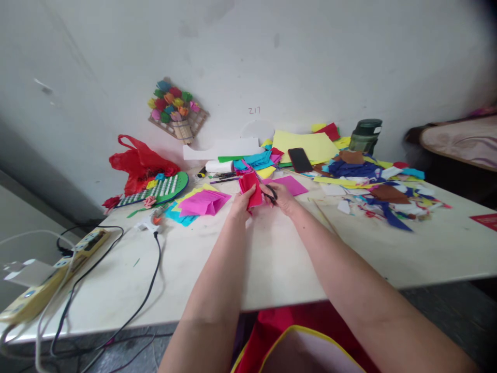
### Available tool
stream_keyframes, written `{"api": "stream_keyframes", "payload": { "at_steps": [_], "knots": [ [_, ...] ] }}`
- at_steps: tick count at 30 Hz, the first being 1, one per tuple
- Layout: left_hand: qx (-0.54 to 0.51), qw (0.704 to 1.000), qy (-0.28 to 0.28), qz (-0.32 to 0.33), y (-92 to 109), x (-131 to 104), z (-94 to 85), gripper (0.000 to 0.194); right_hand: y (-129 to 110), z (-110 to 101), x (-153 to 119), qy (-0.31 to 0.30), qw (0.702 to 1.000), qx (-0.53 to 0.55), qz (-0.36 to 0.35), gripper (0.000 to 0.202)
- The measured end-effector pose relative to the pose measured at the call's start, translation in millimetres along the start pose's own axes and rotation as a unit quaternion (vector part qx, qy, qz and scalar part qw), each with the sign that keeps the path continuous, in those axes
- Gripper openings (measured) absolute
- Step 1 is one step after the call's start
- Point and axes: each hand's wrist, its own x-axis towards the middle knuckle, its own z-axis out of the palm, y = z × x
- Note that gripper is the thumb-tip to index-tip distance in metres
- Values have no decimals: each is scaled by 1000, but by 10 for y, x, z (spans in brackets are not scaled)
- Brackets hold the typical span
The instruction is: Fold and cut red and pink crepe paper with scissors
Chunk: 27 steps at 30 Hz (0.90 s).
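Note:
My left hand (243, 202) grips a folded stack of red paper (254, 192) above the middle of the white table. In my right hand (282, 197) is a pair of scissors with black handles (271, 195), close against the right side of the red paper. The scissor blades are small and partly hidden by the paper. Behind my right hand lies a magenta paper sheet (293, 185). Left of my left hand, a pile of pink paper squares (205, 201) rests over yellow and blue sheets (182, 216).
Paper scraps (388, 194) cover the right side, before a green bottle (365, 135). A phone (300, 160) lies on yellow paper (310, 141). At left are a red plastic bag (140, 160), a green board (176, 187), a power strip (83, 254) and loose cables (157, 269).

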Motion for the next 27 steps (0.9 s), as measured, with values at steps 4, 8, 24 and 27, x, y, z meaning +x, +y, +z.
{"api": "stream_keyframes", "payload": {
  "at_steps": [4, 8, 24, 27],
  "knots": [
    [4, 1000, 2, 2, -2, 0, 4, 18, -24, 13, -11, 3, 1000, -2, -1, 32],
    [5, 1000, 2, 2, 1, 4, 0, 18, -34, 27, -13, 16, 1000, -16, -3, 34],
    [-17, 1000, -2, 3, 5, 13, -29, 15, -82, 25, -85, -40, 999, 6, 18, 41],
    [-21, 1000, -11, -5, 7, 2, -24, 14, -112, 40, -101, -35, 999, 16, 22, 40]
  ]
}}
